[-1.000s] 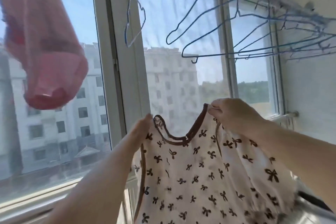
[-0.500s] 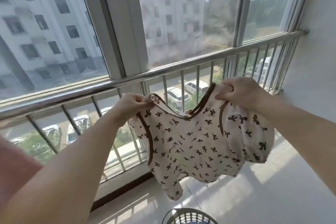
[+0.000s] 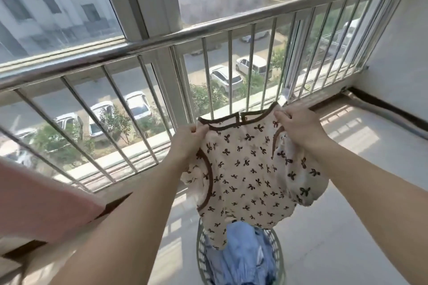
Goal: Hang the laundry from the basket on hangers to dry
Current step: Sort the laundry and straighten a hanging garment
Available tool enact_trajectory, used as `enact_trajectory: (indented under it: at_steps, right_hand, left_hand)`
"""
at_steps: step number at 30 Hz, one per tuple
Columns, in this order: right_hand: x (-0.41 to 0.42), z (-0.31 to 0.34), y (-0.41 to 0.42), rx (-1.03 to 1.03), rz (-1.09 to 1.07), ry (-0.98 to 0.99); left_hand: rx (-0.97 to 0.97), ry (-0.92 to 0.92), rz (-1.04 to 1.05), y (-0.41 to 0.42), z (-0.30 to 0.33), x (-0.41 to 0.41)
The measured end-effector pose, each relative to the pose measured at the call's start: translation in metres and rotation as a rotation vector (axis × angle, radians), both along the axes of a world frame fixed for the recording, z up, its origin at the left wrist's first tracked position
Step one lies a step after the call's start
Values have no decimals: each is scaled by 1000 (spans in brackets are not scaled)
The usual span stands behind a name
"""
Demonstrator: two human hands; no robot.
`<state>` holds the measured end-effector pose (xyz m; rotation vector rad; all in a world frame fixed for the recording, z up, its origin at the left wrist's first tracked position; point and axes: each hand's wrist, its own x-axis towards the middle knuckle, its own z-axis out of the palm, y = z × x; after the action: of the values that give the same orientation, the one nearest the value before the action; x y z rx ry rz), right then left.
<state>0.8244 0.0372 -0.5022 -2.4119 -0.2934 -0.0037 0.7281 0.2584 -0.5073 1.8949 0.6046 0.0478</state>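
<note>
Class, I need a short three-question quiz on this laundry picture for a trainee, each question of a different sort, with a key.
1. True or false: both hands hold the bow-print top by its shoulders.
2. What lies in the basket? A) blue clothes B) towels C) shoes
3. Fill in: the top hangs above the ____.

Key: 1 true: left hand, right hand pinch it. 2 A: blue clothes. 3 basket.

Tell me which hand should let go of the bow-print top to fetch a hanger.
Neither is clearly better: the left hand and right hand each pinch a shoulder of the bow-print top above the basket, and no hanger is in view. Either grip could hold alone.
</note>
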Motion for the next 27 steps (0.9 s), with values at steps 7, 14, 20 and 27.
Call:
enact_trajectory:
  at_steps: [7,14,20,27]
  right_hand:
    - [-56,-47,37,119,186,87]
    - [-69,-68,35,90,469,246]
    - [-57,-61,28,11,480,214]
    - [-54,-38,17,28,672,331]
  left_hand:
    - [-440,111,78,-64,-35,-11]
    - [-762,105,192,-77,-44,-22]
    - [-511,42,138,-72,-42,-29]
    - [879,204,-300,-37,-67,-29]
